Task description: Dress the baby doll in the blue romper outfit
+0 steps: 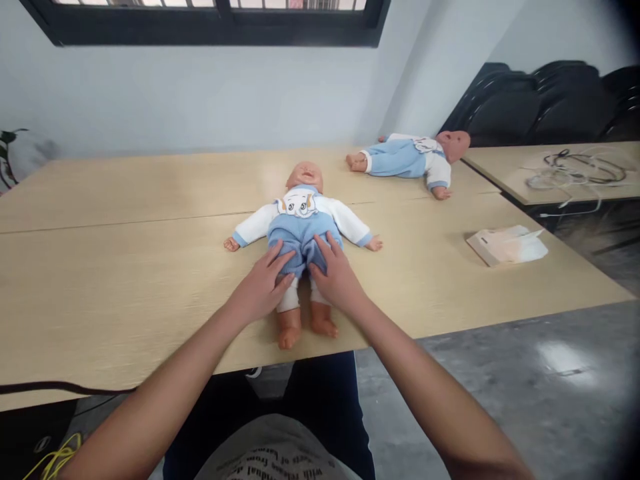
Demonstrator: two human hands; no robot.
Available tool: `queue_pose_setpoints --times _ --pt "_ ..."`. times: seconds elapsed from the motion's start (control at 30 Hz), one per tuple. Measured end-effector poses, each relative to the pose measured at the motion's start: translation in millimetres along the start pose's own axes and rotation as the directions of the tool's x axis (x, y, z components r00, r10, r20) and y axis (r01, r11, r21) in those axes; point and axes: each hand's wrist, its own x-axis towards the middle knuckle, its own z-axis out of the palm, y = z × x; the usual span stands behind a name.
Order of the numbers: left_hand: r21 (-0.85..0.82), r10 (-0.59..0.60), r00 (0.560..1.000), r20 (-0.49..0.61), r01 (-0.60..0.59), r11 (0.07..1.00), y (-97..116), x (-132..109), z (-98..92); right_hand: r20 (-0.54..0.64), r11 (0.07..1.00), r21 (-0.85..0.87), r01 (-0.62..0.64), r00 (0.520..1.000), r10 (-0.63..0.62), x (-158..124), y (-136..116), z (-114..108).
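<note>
A baby doll (300, 227) lies on its back on the wooden table, feet towards me and arms spread. It wears a white and blue top with a cartoon face and blue trousers (303, 233) with white cuffs. My left hand (263, 280) rests on the trouser leg on the left, fingers spread. On the other leg lies my right hand (337, 273), its fingers also apart. Both touch the cloth around the doll's thighs. The bare feet show below my hands, near the table's front edge.
A second doll (405, 160) in similar clothes lies at the back right. A tissue pack (507, 245) sits on the right of the table (125, 280). Coiled cables (580, 167) lie on another table beyond, before stacked black chairs (540, 100). A black cable (65, 387) runs along the front left edge.
</note>
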Motion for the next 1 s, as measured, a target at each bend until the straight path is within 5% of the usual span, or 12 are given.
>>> queue_pose_setpoints --times 0.2,0.3,0.47,0.53,0.67,1.0 --pt "-0.046 -0.019 0.998 -0.056 0.017 0.999 -18 45 4.0 -0.017 0.999 -0.027 0.019 1.0 -0.019 54 22 7" --pt "-0.1 0.0 0.994 -0.105 -0.01 0.995 -24 49 6.1 0.008 0.998 -0.062 0.031 0.999 -0.031 59 25 -1" --pt "-0.282 -0.053 0.955 -0.292 -0.033 0.959 -31 16 9.7 -0.114 0.966 -0.218 0.137 0.98 -0.164 0 -9 -22" --pt "-0.273 -0.086 0.935 -0.345 -0.012 0.962 -32 0 11.0 -0.058 0.96 -0.16 0.228 0.969 -0.24 -35 -30 -21" --pt "-0.252 -0.09 0.964 -0.25 0.025 0.968 -32 -10 13.0 0.043 0.961 -0.192 0.199 0.98 -0.194 -80 -57 2" --pt "-0.164 -0.09 0.935 -0.342 0.035 0.986 -35 7 15.4 -0.131 0.917 -0.39 0.088 0.98 -0.15 -90 -56 39"
